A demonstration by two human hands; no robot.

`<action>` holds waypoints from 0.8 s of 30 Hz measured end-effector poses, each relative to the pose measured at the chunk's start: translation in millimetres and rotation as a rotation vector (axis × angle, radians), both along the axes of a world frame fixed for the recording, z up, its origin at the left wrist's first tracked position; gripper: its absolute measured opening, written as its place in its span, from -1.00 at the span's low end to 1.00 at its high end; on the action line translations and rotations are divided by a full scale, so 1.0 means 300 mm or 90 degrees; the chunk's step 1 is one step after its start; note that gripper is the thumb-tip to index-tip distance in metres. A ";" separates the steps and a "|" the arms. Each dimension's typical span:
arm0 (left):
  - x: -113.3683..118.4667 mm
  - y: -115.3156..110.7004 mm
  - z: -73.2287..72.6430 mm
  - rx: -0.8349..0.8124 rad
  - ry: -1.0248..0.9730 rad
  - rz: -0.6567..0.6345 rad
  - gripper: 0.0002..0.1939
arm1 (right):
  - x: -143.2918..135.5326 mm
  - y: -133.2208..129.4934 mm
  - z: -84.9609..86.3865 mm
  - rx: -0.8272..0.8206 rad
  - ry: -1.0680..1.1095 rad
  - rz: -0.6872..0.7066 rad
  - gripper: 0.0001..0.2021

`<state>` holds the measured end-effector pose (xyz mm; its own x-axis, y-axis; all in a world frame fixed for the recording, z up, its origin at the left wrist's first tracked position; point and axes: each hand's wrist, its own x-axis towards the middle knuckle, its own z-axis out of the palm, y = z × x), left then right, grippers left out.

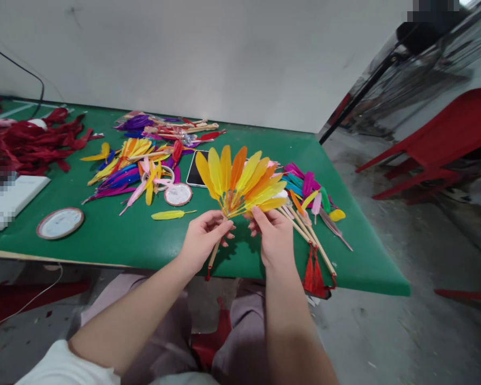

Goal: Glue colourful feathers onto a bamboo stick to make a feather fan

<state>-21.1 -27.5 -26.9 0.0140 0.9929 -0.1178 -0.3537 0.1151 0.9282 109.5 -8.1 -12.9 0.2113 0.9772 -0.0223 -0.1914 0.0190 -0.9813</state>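
Observation:
A fan of yellow and orange feathers [240, 179] is spread upright above the front of the green table. My left hand [204, 238] is closed round its wooden stick handle [214, 255], just below where the quills meet. At the fan's lower right, my right hand [272, 235] pinches a yellow feather [270, 204] between thumb and fingers; whether that feather is fixed to the fan I cannot tell. A single loose yellow feather [168, 215] lies on the table left of my left hand.
On the green table [144, 243] are piles of coloured feathers [120, 179], wooden-handled fans with red tassels [315, 272], round white lids [60, 223], a phone [198, 170] and dark red ribbons [28, 141]. A wall stands behind; a red chair [444, 139] is at right.

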 end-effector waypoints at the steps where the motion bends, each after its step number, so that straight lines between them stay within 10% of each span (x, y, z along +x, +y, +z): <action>1: 0.000 0.000 -0.001 0.003 0.007 -0.001 -0.71 | -0.002 0.000 0.000 -0.001 -0.003 0.000 -0.81; 24: -0.002 -0.003 -0.004 0.009 0.079 0.075 -0.75 | -0.039 -0.016 0.004 -0.060 -0.027 0.109 -0.78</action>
<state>-21.7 -28.3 -28.1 -0.1169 0.9883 -0.0979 -0.2465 0.0666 0.9668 97.8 -12.8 -11.6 0.0449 0.9929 -0.1105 -0.1426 -0.1032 -0.9844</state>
